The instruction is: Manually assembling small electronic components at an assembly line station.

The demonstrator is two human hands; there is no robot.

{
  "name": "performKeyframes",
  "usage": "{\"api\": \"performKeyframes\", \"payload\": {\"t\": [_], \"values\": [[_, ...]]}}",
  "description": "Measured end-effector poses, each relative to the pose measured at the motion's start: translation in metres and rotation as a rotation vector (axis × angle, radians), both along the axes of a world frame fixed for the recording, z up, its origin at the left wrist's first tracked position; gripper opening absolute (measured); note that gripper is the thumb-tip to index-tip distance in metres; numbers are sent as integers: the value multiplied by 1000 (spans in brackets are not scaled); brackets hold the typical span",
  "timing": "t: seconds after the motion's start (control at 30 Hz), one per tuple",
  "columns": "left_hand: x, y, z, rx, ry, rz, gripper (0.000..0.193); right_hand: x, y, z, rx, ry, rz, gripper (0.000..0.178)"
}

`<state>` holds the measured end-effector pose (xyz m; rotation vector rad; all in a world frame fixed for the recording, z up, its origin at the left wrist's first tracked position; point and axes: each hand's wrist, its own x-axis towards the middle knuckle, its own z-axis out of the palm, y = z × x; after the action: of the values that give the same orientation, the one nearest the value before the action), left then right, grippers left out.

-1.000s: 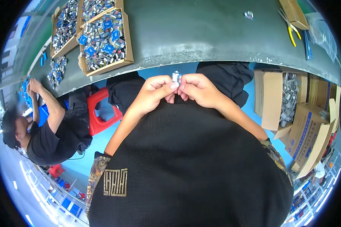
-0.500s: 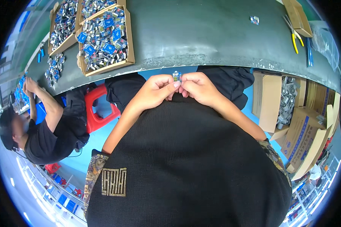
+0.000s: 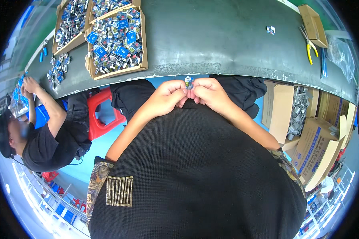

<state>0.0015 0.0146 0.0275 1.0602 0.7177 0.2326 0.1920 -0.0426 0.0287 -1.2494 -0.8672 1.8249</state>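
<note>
A small blue circuit board (image 3: pixel 188 82) with a dark display block sits between my two hands, just in front of the table's near edge. My left hand (image 3: pixel 166 96) pinches its left side with thumb and forefinger. On the other side, my right hand (image 3: pixel 211 95) grips the board the same way, fingers curled in. Fingertips hide the lower part of the board. A cardboard tray (image 3: pixel 144 51) heaped with similar boards stands on the table to the left, and one loose board (image 3: pixel 271 30) lies at the far right.
Another full tray (image 3: pixel 60 49) and a pile of small parts (image 3: pixel 59 69) lie farther left. Yellow-handled pliers (image 3: pixel 309 49) rest by a small cardboard box (image 3: pixel 313 26). Right of my knees stands an open carton (image 3: pixel 280 111) of grey parts. A co-worker (image 3: pixel 48 139) sits at left.
The whole view has shifted slightly, so the trays sit a little lower and farther right. Both hands keep their pinch, and the board looks slightly turned between them.
</note>
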Motion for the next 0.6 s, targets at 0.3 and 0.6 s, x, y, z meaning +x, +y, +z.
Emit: {"api": "performKeyframes", "payload": {"t": [0.3, 0.6], "values": [[5, -1, -2, -30, -12, 31, 23, -1, -1, 2, -85, 30, -24, 20], [6, -1, -1, 13, -26, 66, 23, -4, -1, 1, 45, -112, -16, 22]]}}
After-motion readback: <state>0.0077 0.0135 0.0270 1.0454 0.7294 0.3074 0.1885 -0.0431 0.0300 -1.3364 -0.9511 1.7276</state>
